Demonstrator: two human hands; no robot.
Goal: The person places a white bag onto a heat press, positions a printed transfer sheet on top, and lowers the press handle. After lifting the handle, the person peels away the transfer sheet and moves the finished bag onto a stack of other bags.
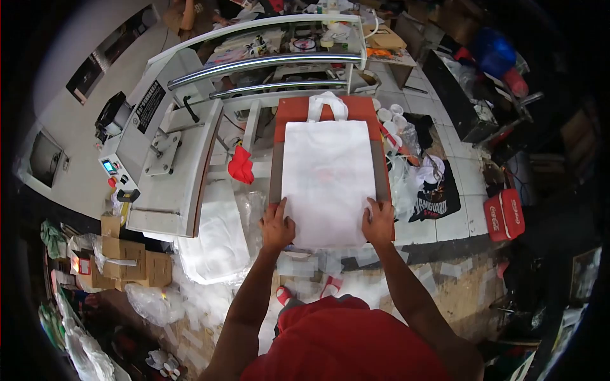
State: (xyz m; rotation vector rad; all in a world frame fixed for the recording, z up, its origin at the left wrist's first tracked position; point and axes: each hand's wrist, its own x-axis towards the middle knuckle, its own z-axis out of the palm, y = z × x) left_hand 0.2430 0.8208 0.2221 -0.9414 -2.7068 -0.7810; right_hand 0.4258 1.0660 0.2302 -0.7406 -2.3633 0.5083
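Note:
A white bag (328,184) lies flat on a red and brown board (290,110), its looped handle (328,105) at the far end. My left hand (277,226) rests at the bag's near left edge, fingers apart and pointing forward. At the near right edge my right hand (379,221) touches the bag in the same way, with its fingers spread. Neither hand is wrapped round anything. A faint reddish patch shows in the middle of the bag.
Left of the board stands a heat press (171,159) with metal rails above. A red cloth (241,165) hangs beside it, over white sheets (213,235). Plastic bags and a black printed bag (438,202) lie right. Another person (190,16) is at the top left.

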